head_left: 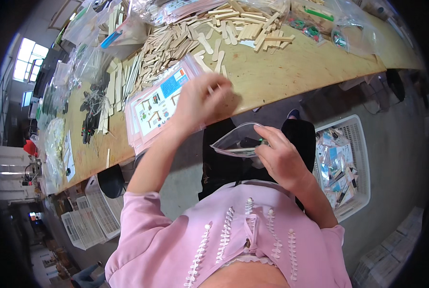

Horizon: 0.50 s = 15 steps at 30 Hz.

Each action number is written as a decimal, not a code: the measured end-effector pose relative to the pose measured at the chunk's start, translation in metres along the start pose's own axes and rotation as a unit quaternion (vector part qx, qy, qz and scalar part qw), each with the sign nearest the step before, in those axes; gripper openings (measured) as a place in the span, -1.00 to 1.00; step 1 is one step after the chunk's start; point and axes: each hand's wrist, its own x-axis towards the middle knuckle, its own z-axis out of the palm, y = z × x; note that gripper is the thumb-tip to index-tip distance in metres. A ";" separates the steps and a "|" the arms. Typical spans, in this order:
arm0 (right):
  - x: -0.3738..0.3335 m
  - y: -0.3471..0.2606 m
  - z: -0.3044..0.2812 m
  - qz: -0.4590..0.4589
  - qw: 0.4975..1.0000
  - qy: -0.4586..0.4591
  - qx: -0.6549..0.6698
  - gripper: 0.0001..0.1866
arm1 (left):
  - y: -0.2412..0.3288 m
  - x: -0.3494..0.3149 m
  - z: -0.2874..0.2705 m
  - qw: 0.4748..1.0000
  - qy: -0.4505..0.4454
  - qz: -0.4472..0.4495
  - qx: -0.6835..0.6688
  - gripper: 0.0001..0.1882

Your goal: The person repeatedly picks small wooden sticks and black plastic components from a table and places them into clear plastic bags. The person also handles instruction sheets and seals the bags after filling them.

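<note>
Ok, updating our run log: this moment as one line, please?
left hand: blurred, near table; right hand: holds open clear bag; wooden sticks: piled on table

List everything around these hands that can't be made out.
Left hand: blurred in the head view; whether it holds anything is unclear.
Clear bag: the right hand covers one side in the head view, partly hiding the contents.
Packets in the white basket: too small in the head view to tell their contents.

Left fingers point(218, 94) curled, right fingers point(273, 138) bent
</note>
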 end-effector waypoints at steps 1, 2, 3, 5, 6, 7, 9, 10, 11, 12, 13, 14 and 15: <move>-0.003 0.002 -0.001 0.004 1.000 0.004 0.006 -0.88 | -0.020 0.022 -0.001 0.999 0.008 -0.017 0.039 -0.84; -0.007 0.003 -0.002 0.010 1.000 0.007 0.009 -0.88 | -0.038 0.044 -0.001 0.997 -0.004 -0.044 0.062 -0.79; -0.005 0.002 -0.003 0.014 1.000 -0.001 0.013 -0.88 | -0.058 0.059 -0.005 0.989 -0.004 -0.065 0.134 -0.70; -0.010 0.005 -0.005 0.015 1.000 0.004 0.020 -0.89 | -0.076 0.081 0.000 0.975 -0.006 -0.096 0.202 -0.60; -0.013 0.007 -0.007 0.014 1.000 0.009 0.022 -0.89 | -0.080 0.089 0.003 0.967 -0.005 -0.098 0.235 -0.58; -0.015 0.009 -0.007 0.014 0.999 0.012 0.026 -0.89 | -0.087 0.095 0.007 0.958 -0.006 -0.100 0.269 -0.56; -0.022 0.015 -0.006 0.019 0.999 0.021 0.018 -0.89 | -0.097 0.110 0.009 0.957 -0.043 -0.133 0.255 -0.54; -0.026 0.017 -0.007 0.026 0.999 0.025 0.015 -0.89 | -0.090 0.118 0.010 0.954 -0.077 -0.167 0.236 -0.55; -0.029 0.019 -0.007 0.033 0.999 0.029 0.015 -0.89 | -0.083 0.123 0.011 0.949 -0.110 -0.200 0.217 -0.56; -0.031 0.021 -0.008 0.039 0.999 0.032 0.015 -0.89 | -0.076 0.124 0.015 0.953 -0.108 -0.239 0.149 -0.61; -0.031 0.021 -0.009 0.034 0.999 0.035 0.019 -0.89 | -0.086 0.124 0.009 0.960 -0.102 -0.220 0.141 -0.63; -0.030 0.020 -0.009 0.033 0.999 0.034 0.025 -0.89 | -0.110 0.126 0.003 0.966 -0.096 -0.201 0.131 -0.66; -0.030 0.020 -0.008 0.034 0.998 0.034 0.030 -0.89 | -0.123 0.127 -0.001 0.972 -0.091 -0.181 0.121 -0.68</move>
